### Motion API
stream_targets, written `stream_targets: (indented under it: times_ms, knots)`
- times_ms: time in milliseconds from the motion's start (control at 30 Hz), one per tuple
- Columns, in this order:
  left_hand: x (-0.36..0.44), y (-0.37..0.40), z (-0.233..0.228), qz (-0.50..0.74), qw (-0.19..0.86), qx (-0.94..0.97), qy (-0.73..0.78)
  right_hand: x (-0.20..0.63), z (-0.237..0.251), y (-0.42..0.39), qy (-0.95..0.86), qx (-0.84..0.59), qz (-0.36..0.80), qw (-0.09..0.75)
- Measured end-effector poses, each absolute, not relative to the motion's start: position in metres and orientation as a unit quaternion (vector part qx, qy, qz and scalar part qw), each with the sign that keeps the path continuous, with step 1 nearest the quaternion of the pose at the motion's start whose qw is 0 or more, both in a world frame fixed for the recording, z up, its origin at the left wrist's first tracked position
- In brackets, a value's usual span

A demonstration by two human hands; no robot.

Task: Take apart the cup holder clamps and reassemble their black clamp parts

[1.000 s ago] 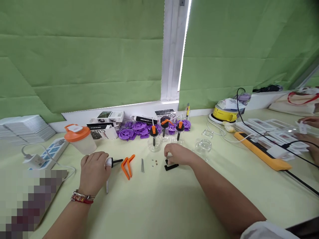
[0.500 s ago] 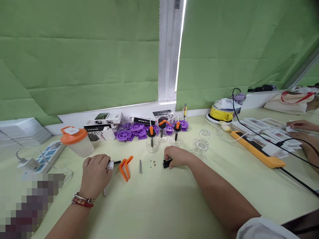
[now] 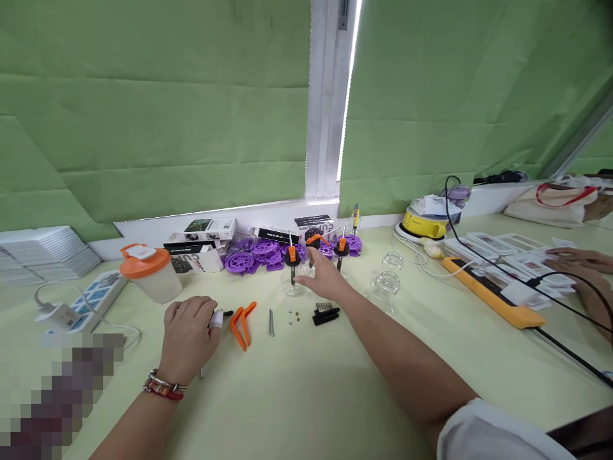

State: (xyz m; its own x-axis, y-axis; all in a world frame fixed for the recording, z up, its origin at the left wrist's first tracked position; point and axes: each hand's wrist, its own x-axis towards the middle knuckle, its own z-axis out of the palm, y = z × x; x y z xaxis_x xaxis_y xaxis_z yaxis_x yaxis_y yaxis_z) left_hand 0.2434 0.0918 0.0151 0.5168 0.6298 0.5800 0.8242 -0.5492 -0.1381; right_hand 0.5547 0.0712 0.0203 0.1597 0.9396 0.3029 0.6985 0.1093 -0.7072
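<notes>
Right hand (image 3: 322,276) is stretched far across the desk (image 3: 306,383), fingers loosely spread and grasping nothing; it sits at the row of small clear jars with black-and-orange tops (image 3: 292,275), fingertips just beside the middle one. Left hand (image 3: 189,332) rests near-left on the desk, curled over a black rod with a white end (image 3: 219,316); the white end shows at the thumb side and the rod's black tip sticks out to the right. Whether the fingers truly clamp it cannot be told.

Green blinds (image 3: 153,108) fill the far wall, split by a white window frame (image 3: 325,96). A long orange power strip (image 3: 493,291) lies at right, crossed by a black cable. Another person's hand (image 3: 575,259) rests at the far right edge over flat white packets. A white tub with orange lid (image 3: 146,271) stands far-left. A yellow round device (image 3: 424,222) sits far-right by the sill. Purple plastic wheels (image 3: 261,252) are heaped in front of small boxes. Two empty glass jars (image 3: 387,281) stand right of the right hand.

Between the hands, left to right: orange clip (image 3: 241,322), metal pin (image 3: 271,321), tiny brass bits (image 3: 294,315), black bracket with spring (image 3: 324,313), just near of the right wrist.
</notes>
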Motion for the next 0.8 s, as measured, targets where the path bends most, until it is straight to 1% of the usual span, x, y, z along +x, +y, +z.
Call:
stream_targets:
  times_ms: [100,167,300,367,433,500,533,600,633,700,767,800]
  knots:
    - [0.246,0.09,0.012,-0.254,0.194,-0.854,-0.41,0.538,0.003,0.092,-0.58,-0.68,0.225,0.389]
    - [0.247,0.089,0.01,-0.265,0.187,-0.858,-0.399,0.531,-0.008,0.102,-0.554,-0.703,0.232,0.381]
    - [0.248,0.087,0.007,-0.302,0.156,-0.862,-0.375,0.525,-0.008,0.104,-0.554,-0.721,0.194,0.369]
    - [0.251,0.083,0.007,-0.341,0.116,-0.859,-0.364,0.52,0.004,0.095,-0.584,-0.712,0.128,0.368]
    - [0.257,0.076,0.008,-0.391,0.03,-0.851,-0.35,0.509,0.02,0.079,-0.627,-0.69,0.019,0.361]
    - [0.267,0.065,0.011,-0.44,-0.101,-0.831,-0.325,0.49,0.035,0.058,-0.68,-0.649,-0.091,0.329]
    - [0.272,0.058,0.012,-0.458,-0.172,-0.816,-0.308,0.479,0.041,0.047,-0.702,-0.63,-0.126,0.308]
    - [0.281,0.044,0.015,-0.502,-0.282,-0.767,-0.284,0.454,0.047,0.024,-0.741,-0.596,-0.16,0.267]
    - [0.284,0.038,0.016,-0.514,-0.324,-0.739,-0.292,0.443,0.048,0.013,-0.762,-0.575,-0.16,0.252]
    - [0.286,0.028,0.02,-0.538,-0.363,-0.683,-0.337,0.429,0.047,-0.004,-0.79,-0.546,-0.136,0.242]
    - [0.283,0.022,0.025,-0.545,-0.384,-0.647,-0.37,0.428,0.043,-0.015,-0.812,-0.519,-0.056,0.263]
    - [0.281,0.021,0.028,-0.542,-0.413,-0.633,-0.367,0.431,0.041,-0.019,-0.816,-0.503,0.017,0.285]
